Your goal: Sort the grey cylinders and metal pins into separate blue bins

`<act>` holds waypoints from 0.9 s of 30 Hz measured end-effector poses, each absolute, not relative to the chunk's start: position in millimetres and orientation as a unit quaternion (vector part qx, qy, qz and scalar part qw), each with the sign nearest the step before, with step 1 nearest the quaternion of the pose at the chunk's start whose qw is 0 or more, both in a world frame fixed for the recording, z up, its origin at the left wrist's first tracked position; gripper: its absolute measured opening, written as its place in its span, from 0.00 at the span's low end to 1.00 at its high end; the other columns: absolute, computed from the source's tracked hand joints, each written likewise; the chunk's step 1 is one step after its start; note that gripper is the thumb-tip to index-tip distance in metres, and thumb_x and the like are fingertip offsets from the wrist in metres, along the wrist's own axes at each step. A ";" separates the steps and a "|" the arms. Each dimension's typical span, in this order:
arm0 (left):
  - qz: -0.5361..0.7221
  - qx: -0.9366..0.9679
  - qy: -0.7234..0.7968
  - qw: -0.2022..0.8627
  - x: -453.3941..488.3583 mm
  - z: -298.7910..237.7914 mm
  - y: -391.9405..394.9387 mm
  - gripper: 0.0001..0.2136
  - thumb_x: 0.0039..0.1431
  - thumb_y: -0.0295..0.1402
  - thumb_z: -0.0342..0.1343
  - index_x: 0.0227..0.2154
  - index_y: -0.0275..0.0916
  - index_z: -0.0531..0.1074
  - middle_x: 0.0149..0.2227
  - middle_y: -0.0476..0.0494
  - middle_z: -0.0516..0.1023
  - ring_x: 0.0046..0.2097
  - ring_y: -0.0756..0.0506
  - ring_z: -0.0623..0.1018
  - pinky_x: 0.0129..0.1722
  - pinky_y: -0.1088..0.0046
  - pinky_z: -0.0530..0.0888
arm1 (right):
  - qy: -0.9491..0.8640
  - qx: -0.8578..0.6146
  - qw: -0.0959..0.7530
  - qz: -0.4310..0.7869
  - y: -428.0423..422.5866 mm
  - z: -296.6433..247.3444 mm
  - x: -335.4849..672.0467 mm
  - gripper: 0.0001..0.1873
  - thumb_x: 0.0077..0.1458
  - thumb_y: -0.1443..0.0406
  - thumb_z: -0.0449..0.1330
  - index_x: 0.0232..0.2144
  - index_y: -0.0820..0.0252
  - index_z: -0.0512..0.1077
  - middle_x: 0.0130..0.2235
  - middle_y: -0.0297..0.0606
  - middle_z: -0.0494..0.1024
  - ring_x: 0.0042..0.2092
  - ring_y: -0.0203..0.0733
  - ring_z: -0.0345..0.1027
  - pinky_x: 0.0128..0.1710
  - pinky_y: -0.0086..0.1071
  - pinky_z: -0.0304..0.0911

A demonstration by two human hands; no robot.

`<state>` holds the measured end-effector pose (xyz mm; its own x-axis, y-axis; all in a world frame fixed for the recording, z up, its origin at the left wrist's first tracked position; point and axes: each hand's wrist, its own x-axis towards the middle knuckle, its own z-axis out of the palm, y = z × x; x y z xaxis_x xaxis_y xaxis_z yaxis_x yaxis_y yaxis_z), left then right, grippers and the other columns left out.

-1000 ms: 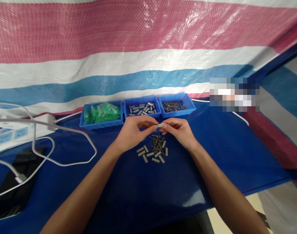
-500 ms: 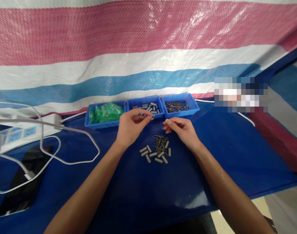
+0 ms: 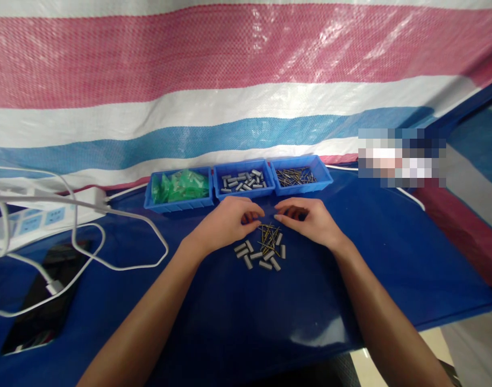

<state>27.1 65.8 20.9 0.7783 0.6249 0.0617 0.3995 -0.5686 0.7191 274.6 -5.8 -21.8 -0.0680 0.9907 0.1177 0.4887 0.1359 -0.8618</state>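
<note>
My left hand (image 3: 233, 224) hovers at the upper left of a small pile on the table, its thumb and fingers curved apart with nothing seen between them. Opposite it, my right hand (image 3: 306, 219) is held in the same curved way, fingers apart and holding nothing visible. Between and below the hands lie thin brass-and-dark drill-like rods (image 3: 269, 236), crossed over one another. Several short grey cylinders (image 3: 256, 256) lie around the rods' near side. Behind the hands, a blue bin (image 3: 216, 185) holds more grey cylinders, and another blue bin (image 3: 328, 181) holds more thin rods.
At left in the row stands a blue bin (image 3: 149, 200) with green plastic bags (image 3: 185, 185). A white power strip (image 3: 56, 217), looping white cables (image 3: 136, 268) and a dark phone (image 3: 48, 301) occupy the table's left side. A striped sheet (image 3: 229, 59) hangs behind.
My left hand has come away from the cylinder bin toward the pile, and the grey piece at its fingertips no longer shows. My right hand's fingers have spread from a pinch.
</note>
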 end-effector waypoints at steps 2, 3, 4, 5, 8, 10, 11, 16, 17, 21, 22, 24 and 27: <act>0.120 0.885 0.277 0.355 26.8 15.5 67.0 0.08 0.60 0.25 0.64 0.42 0.36 0.84 0.38 0.42 0.83 0.35 0.47 0.81 0.38 0.74 0.77 | -0.685 -0.558 0.348 0.314 -6.9 -20.3 274.3 0.12 0.58 0.57 0.70 0.42 0.56 0.84 0.37 0.38 0.86 0.30 0.39 0.74 0.30 0.32 0.69; 0.107 0.890 0.269 0.353 26.7 12.6 67.7 0.08 0.60 0.24 0.64 0.41 0.36 0.84 0.37 0.43 0.82 0.35 0.47 0.80 0.38 0.74 0.76 | -0.696 -0.555 0.336 0.308 -7.1 -19.8 273.5 0.12 0.59 0.58 0.70 0.42 0.56 0.84 0.37 0.38 0.86 0.31 0.39 0.74 0.30 0.32 0.68; 0.100 0.893 0.264 0.351 26.6 10.0 68.4 0.07 0.60 0.23 0.64 0.40 0.36 0.83 0.37 0.43 0.81 0.35 0.47 0.80 0.38 0.75 0.75 | -0.704 -0.553 0.326 0.304 -7.2 -19.4 272.5 0.11 0.59 0.59 0.70 0.42 0.56 0.84 0.37 0.38 0.86 0.31 0.39 0.74 0.31 0.32 0.68; 0.096 0.895 0.262 0.348 26.5 7.9 69.1 0.07 0.60 0.23 0.64 0.39 0.37 0.83 0.37 0.43 0.81 0.36 0.47 0.79 0.37 0.75 0.74 | -0.709 -0.552 0.319 0.302 -7.1 -19.2 271.4 0.11 0.59 0.59 0.69 0.43 0.56 0.84 0.37 0.38 0.86 0.31 0.39 0.74 0.31 0.32 0.68; 0.093 0.901 0.261 0.335 26.4 4.3 70.5 0.03 0.61 0.24 0.64 0.36 0.37 0.81 0.35 0.45 0.78 0.35 0.48 0.77 0.37 0.75 0.72 | -0.716 -0.550 0.311 0.296 -6.7 -18.2 268.2 0.10 0.60 0.60 0.68 0.43 0.55 0.84 0.36 0.37 0.85 0.31 0.38 0.73 0.31 0.31 0.67; 0.088 0.902 0.261 0.332 26.6 3.3 70.8 0.02 0.62 0.25 0.63 0.35 0.37 0.80 0.34 0.45 0.76 0.34 0.48 0.76 0.36 0.75 0.70 | -0.723 -0.547 0.308 0.289 -6.7 -17.2 266.3 0.10 0.61 0.60 0.68 0.42 0.55 0.84 0.35 0.37 0.84 0.30 0.38 0.72 0.31 0.31 0.66; 0.083 0.903 0.259 0.333 26.6 3.1 70.9 0.02 0.63 0.25 0.63 0.34 0.36 0.79 0.34 0.45 0.76 0.34 0.48 0.75 0.35 0.75 0.69 | -0.727 -0.544 0.305 0.285 -6.9 -16.6 265.4 0.09 0.61 0.60 0.68 0.42 0.55 0.85 0.35 0.37 0.84 0.29 0.37 0.72 0.30 0.31 0.65; 0.068 0.900 0.252 0.348 21.8 10.1 73.4 0.05 0.66 0.26 0.59 0.33 0.37 0.77 0.33 0.46 0.76 0.35 0.47 0.74 0.35 0.74 0.68 | -0.748 -0.528 0.283 0.286 -7.3 -13.6 261.5 0.07 0.62 0.63 0.66 0.38 0.57 0.85 0.35 0.38 0.83 0.28 0.36 0.70 0.29 0.30 0.63; 0.064 0.899 0.255 0.351 19.3 13.6 74.6 0.05 0.66 0.27 0.58 0.34 0.37 0.76 0.33 0.46 0.77 0.34 0.47 0.75 0.35 0.74 0.68 | -0.750 -0.526 0.280 0.287 -7.2 -13.1 261.1 0.07 0.62 0.63 0.66 0.37 0.57 0.85 0.35 0.38 0.83 0.28 0.35 0.69 0.29 0.30 0.62; 0.068 0.891 0.277 0.354 8.3 29.2 79.6 0.06 0.67 0.30 0.58 0.33 0.37 0.77 0.32 0.47 0.78 0.32 0.47 0.75 0.35 0.73 0.69 | -0.755 -0.524 0.268 0.289 -6.8 -12.4 260.5 0.06 0.62 0.65 0.66 0.35 0.59 0.84 0.34 0.38 0.82 0.28 0.34 0.68 0.30 0.30 0.61; 0.074 0.888 0.281 0.357 6.5 31.9 80.4 0.07 0.68 0.31 0.58 0.34 0.37 0.77 0.32 0.46 0.79 0.33 0.47 0.76 0.35 0.72 0.69 | -0.754 -0.523 0.268 0.292 -6.9 -12.4 260.3 0.06 0.62 0.65 0.66 0.36 0.59 0.84 0.34 0.37 0.82 0.27 0.34 0.68 0.29 0.30 0.61; 0.095 0.882 0.289 0.359 5.6 34.5 80.9 0.08 0.68 0.33 0.58 0.35 0.37 0.78 0.33 0.46 0.80 0.34 0.47 0.77 0.36 0.72 0.70 | -0.745 -0.524 0.282 0.303 -7.5 -12.4 259.4 0.06 0.61 0.65 0.66 0.38 0.59 0.84 0.33 0.36 0.81 0.27 0.33 0.67 0.29 0.30 0.61; 0.134 0.874 0.299 0.359 10.2 33.2 79.1 0.10 0.69 0.36 0.58 0.36 0.37 0.79 0.34 0.46 0.81 0.34 0.47 0.78 0.38 0.72 0.71 | -0.704 -0.527 0.329 0.344 -8.3 -12.5 257.6 0.08 0.61 0.63 0.67 0.41 0.59 0.84 0.32 0.35 0.81 0.27 0.33 0.66 0.27 0.29 0.61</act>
